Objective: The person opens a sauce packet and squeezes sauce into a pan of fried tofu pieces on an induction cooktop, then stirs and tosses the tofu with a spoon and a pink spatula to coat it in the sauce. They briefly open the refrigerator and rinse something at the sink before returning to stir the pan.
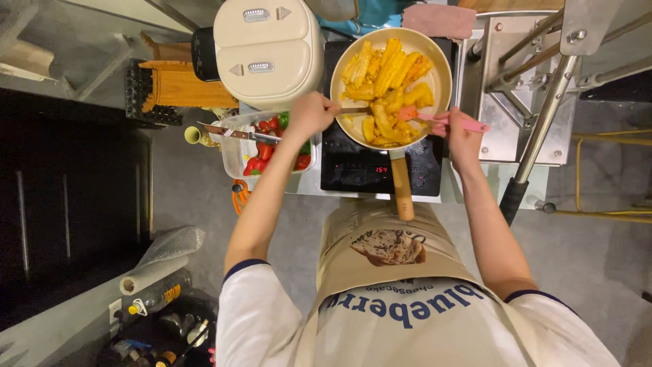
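The bench point(309, 185) carries a black cooktop point(353, 166) with a cream pan point(445, 75) set on it, its wooden handle point(402, 187) pointing back toward the person. To the left of the cooktop stands a cream cooker point(268, 47), and in front of that a clear tub point(234, 146) of red and green peppers point(261, 153) with a knife point(238, 133) laid across its rim.

The pan is full of yellow corn point(387, 78), cut into lengths and crowded over most of its floor. The pieces look firm and slick with oil, so they would likely roll or slide rather than sit still; turning them seems best done from below or by trapping one between two tools. The loaded pan is probably fairly heavy, and the wooden handle is the safe place to grip it.

The left hand point(311, 114) is at the pan's left rim, fingers closed around a thin wooden tool point(353, 110) that reaches in among the corn. The right hand point(460, 132) is at the right rim, closed around the handle of a pink spatula point(435, 118) whose blade rests on the corn near the middle of the pan.
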